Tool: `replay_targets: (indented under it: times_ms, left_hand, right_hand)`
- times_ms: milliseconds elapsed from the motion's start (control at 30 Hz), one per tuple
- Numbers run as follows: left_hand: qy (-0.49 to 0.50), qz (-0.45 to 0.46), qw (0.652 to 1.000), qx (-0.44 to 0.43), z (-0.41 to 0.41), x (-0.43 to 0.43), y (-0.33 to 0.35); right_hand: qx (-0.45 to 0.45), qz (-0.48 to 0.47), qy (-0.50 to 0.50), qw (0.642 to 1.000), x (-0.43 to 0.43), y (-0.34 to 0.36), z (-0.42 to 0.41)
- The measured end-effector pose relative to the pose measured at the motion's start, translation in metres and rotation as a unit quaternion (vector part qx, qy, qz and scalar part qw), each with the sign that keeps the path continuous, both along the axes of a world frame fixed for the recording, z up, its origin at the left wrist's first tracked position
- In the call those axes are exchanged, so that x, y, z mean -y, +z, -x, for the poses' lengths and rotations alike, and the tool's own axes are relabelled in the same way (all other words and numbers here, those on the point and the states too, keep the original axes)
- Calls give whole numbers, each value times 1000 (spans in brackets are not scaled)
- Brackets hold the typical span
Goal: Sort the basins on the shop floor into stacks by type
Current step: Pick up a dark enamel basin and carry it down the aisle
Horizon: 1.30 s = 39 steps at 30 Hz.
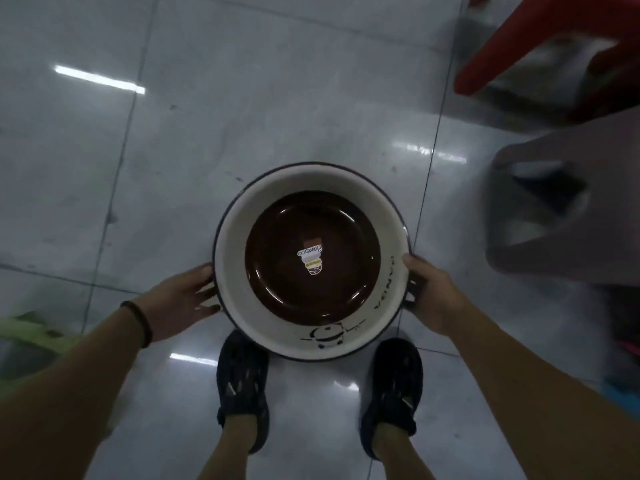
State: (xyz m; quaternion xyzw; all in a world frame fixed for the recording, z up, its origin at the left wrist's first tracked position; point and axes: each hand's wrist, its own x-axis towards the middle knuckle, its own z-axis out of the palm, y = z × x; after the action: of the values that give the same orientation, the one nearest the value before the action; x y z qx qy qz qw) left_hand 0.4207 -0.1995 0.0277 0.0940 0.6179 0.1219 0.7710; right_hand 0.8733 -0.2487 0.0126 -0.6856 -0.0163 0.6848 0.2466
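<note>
A round white basin (232,271) with a dark rim, a panda drawing and black lettering on its inner wall is held low over the tiled floor, above my feet. Inside it lies a dark brown basin (311,296) with a small sticker at its centre. My left hand (180,299) presses flat against the white basin's left side, fingers spread under the rim. My right hand (429,292) grips the rim on the right, thumb on top.
Grey glossy floor tiles (242,98) stretch ahead. A red plastic stool (540,46) stands at the top right, a grey plastic stool (561,209) beside my right hand. A green item (31,334) lies at the left edge. My dark shoes (242,386) stand below the basin.
</note>
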Motion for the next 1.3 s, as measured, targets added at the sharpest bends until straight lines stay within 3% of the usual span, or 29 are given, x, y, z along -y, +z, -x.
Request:
replay_targets:
  times_ms: [233, 333, 533, 767, 900, 1133, 1300]
  left_hand:
    - [77, 11, 996, 52, -2, 7, -54]
    - [56, -4, 997, 43, -15, 2, -43]
    - [16, -40, 999, 14, -39, -14, 16]
    - [13, -49, 999, -2, -88, -32, 169]
    - [-20, -70, 996, 52, -112, -43, 291]
    - [-125, -102, 984, 78, -177, -52, 469]
    - [-265, -149, 947, 99, -252, -35, 579]
  right_hand:
    - [-51, -17, -66, 996, 9, -31, 15]
    - [-69, -30, -47, 996, 9, -25, 13]
    - [-14, -9, -11, 1000, -1, 19, 1]
    - [2, -12, -71, 997, 1, 185, -38]
    - [9, -43, -109, 993, 23, 324, -58]
    - [55, -98, -240, 964, 111, 532, -89]
    - [84, -136, -366, 917, 219, 632, -89]
